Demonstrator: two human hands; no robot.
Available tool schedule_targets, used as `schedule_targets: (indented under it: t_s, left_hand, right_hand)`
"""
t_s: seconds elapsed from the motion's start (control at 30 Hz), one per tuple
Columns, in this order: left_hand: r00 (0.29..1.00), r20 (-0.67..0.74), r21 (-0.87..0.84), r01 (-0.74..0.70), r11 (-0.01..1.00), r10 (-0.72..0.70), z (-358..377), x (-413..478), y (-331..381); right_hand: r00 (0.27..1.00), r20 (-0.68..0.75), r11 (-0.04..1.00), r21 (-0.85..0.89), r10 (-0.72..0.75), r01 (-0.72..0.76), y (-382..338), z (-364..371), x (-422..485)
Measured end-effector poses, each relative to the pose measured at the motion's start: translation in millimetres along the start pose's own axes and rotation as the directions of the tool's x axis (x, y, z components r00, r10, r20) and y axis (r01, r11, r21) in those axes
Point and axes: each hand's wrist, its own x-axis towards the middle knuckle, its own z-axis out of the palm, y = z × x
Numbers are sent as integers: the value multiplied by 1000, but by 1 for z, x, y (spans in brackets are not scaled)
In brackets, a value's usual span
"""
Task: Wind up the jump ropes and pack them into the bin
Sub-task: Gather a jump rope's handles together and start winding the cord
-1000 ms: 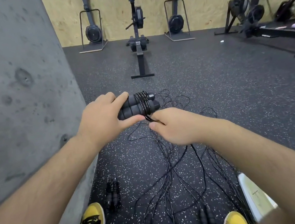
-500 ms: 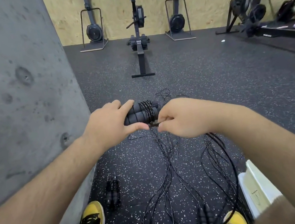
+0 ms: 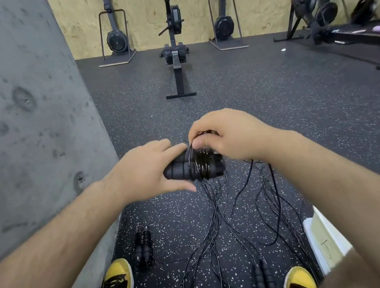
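A speckled black rubber floor [image 3: 277,112] is carrying everything, with a grey concrete wall [image 3: 22,118] running along its left edge and rowing machines [image 3: 173,38] standing at its far edge. The white bin [image 3: 327,244] is sitting at the near right edge, partly hidden behind the right forearm. Loose jump ropes [image 3: 222,224] are trailing across the floor's middle toward the near edge, between two yellow shoes [image 3: 117,283]. A wound bundle [image 3: 143,245] is lying near the wall. The left hand [image 3: 144,172] is gripping a pair of black foam handles [image 3: 187,168] held above the floor, while the right hand [image 3: 229,133] is pinching the cord [image 3: 202,160] being wrapped around them.
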Motion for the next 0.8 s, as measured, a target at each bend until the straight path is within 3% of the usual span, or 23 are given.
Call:
schedule_targets:
  t_s: [0.13, 0.33, 0.47, 0.57, 0.8]
  left_hand:
    - [997, -76, -105, -39, 994, 31, -15, -6, 8]
    - [994, -83, -305, -92, 948, 70, -33, -16, 31]
    - [990, -132, -301, 8, 953, -50, -35, -13, 19]
    - [977, -159, -206, 108, 973, -142, -30, -8, 3]
    - [956, -160, 18, 252, 968, -246, -10, -4, -39]
  right_hand:
    - [997, -63, 951, 309, 41, -20, 23, 7, 3]
    - [983, 101, 699, 692, 155, -181, 31, 16, 0]
    - [962, 135, 808, 522, 237, -272, 5, 30, -4]
    - [938, 225, 780, 523, 264, -345, -17, 50, -1]
    - [956, 195, 918, 288, 221, -271, -44, 55, -1]
